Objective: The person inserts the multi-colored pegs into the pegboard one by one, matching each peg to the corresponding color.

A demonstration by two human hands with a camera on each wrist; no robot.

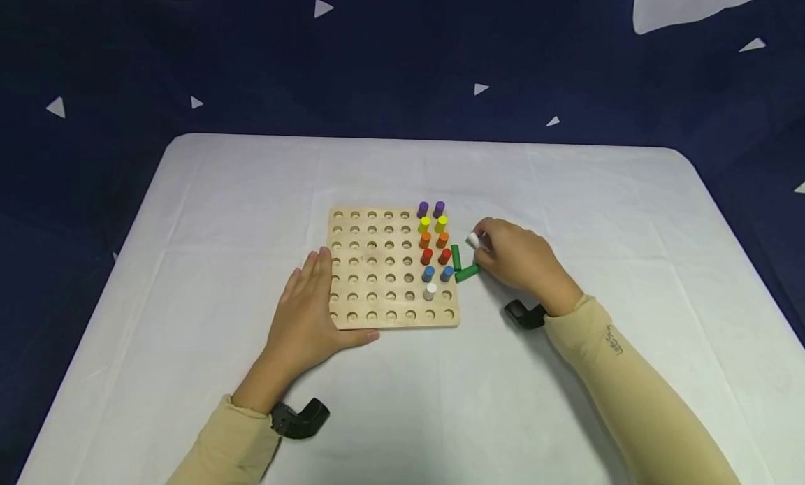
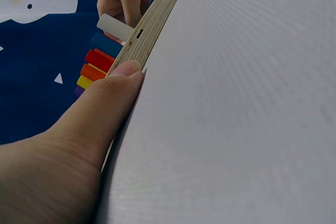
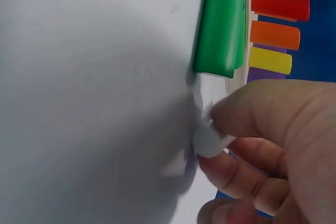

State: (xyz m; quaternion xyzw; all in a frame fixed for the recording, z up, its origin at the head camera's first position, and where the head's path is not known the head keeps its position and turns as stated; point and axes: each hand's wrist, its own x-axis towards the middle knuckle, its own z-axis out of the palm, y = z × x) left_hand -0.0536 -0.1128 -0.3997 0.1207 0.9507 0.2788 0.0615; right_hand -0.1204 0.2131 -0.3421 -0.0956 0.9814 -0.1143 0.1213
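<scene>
A wooden pegboard with rows of round holes lies on the table. Pairs of purple, yellow, orange, red and blue pegs stand in its two right-hand columns, with one white peg below them. Along the board's left edge rests my left hand, fingers straight, its thumb against the near edge. To the right of the board, my right hand pinches another white peg between thumb and fingers, close to the tabletop. Two green pegs lie loose between that hand and the board.
A white cloth covers the table. Behind it hangs a dark blue backdrop with white shapes. Each wrist wears a black camera mount. The green pegs lie right beside the board's right edge.
</scene>
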